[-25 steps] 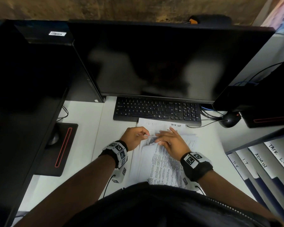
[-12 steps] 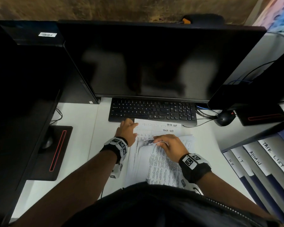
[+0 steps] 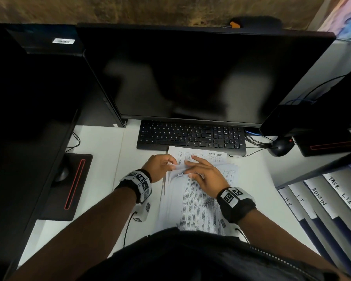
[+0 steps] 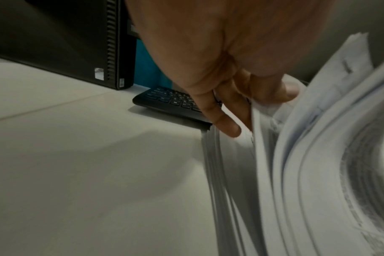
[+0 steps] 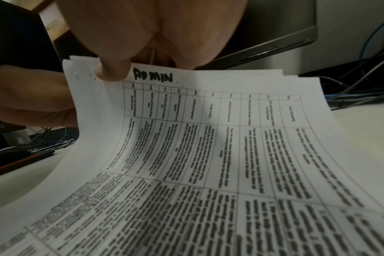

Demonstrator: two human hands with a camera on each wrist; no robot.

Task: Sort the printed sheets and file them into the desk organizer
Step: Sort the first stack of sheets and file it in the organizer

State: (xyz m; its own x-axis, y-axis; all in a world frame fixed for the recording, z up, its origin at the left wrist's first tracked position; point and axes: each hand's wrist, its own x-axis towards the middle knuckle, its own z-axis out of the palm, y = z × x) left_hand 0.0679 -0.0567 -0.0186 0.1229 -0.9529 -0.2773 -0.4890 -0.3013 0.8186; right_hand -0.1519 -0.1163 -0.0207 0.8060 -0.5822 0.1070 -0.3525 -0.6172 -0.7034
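A stack of printed sheets [image 3: 197, 201] lies on the white desk [image 3: 95, 179] in front of the keyboard, with a sheet headed TASK LIST [image 3: 203, 156] sticking out at its far end. My left hand [image 3: 162, 166] grips the raised far-left corner of several upper sheets [image 4: 296, 138], fingers tucked between the layers. My right hand [image 3: 203, 173] lies over the lifted edge with fingers stretched out. Its thumb [image 5: 112, 71] pinches the top edge of a sheet headed ADMIN [image 5: 208, 121]. The desk organizer [image 3: 322, 201] stands at the right with files marked HR, IT, ADMIN, TASK LIST.
A black keyboard [image 3: 190, 136] sits just beyond the stack under a dark monitor [image 3: 190, 78]. A black mouse [image 3: 280, 147] and cables lie at the right. A PC tower [image 3: 39, 88] and a mouse pad [image 3: 69, 185] fill the left side.
My left hand came back from the stack's far-left corner near the keyboard and now grips the lifted sheet edges. The right hand's fingers have stretched forward over the sheets.
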